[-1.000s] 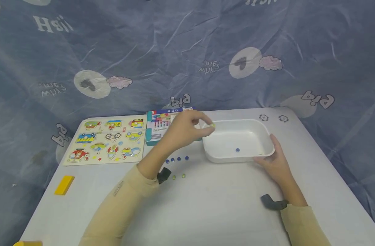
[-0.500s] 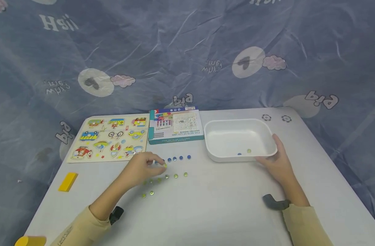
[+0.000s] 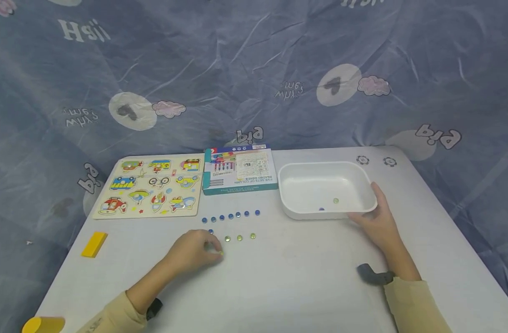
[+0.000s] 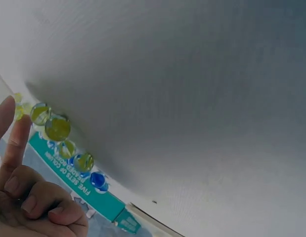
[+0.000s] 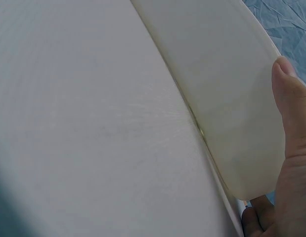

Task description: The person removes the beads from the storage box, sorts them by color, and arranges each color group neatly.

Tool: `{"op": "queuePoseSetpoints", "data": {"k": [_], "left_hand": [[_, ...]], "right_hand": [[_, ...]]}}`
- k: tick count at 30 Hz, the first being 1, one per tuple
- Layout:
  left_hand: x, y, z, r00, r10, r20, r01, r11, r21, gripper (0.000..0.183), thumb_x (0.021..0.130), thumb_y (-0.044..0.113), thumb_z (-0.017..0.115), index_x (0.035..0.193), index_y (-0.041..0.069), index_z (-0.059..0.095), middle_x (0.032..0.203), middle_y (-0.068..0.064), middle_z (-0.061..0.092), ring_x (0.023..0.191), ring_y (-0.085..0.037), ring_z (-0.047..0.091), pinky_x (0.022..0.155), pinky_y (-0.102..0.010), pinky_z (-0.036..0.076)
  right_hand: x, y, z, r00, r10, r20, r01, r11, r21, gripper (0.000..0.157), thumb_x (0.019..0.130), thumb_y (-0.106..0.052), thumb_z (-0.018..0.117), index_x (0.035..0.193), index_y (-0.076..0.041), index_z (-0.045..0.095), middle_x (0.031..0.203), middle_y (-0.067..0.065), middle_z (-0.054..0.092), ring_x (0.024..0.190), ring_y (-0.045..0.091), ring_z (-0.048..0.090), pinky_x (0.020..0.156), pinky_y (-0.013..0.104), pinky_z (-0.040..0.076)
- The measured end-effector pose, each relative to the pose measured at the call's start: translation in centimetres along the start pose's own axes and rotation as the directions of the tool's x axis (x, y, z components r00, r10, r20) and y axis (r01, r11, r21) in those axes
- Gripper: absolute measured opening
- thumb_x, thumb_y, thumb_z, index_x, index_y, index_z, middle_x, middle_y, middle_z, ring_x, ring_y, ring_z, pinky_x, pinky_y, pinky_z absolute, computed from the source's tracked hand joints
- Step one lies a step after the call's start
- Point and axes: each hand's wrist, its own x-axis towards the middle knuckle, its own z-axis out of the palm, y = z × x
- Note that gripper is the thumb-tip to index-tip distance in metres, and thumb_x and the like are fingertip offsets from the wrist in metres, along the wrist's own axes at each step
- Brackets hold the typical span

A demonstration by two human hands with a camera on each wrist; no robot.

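Note:
My left hand is low over the table at the yellow-green marbles, thumb and forefinger pinching a yellow-green marble. Several blue marbles form a row just beyond it, and another blue marble lies close to the knuckles. To the right of the fingertips, three yellow-green marbles lie in line; the hand hides others. My right hand grips the front right corner of a white tray, thumb over the rim. Inside that tray lie a yellow-green marble and a partly hidden blue marble.
A teal box lies behind the blue row. Left of it is a wooden vehicle puzzle board. A yellow block and a yellow cylinder are at the left. A patterned blue-grey cloth hangs behind the table.
My left hand has moved from above the tray back left and down to the marbles on the table. A yellow-green marble now shows in the tray. The right hand keeps its hold.

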Motion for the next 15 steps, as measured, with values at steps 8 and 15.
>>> {"op": "queuePoseSetpoints", "data": {"k": [8,15], "left_hand": [[0.13,-0.11,0.7,1.0,0.005,-0.025,-0.004,0.999,0.053,0.013,0.068,0.031,0.082,0.072,0.03,0.07,0.089,0.01,0.07,0.09,-0.011,0.061,0.081,-0.038,0.049],[0.11,-0.15,0.8,0.999,0.007,-0.042,-0.004,0.998,0.066,0.016,0.066,0.028,0.083,0.074,0.029,0.069,0.095,0.007,0.071,0.096,-0.014,0.062,0.085,-0.04,0.05]], "right_hand": [[0.01,0.08,-0.03,1.0,-0.002,0.008,0.002,1.0,0.012,0.11,0.075,-0.037,0.078,0.151,-0.037,-0.002,0.16,-0.003,0.006,0.147,0.034,0.006,0.114,0.059,0.004],[-0.14,-0.17,-0.12,1.0,-0.003,0.013,0.002,1.0,0.018,0.11,0.075,-0.036,0.078,0.15,-0.038,-0.002,0.16,-0.001,0.005,0.147,0.035,0.005,0.114,0.061,0.003]]}}
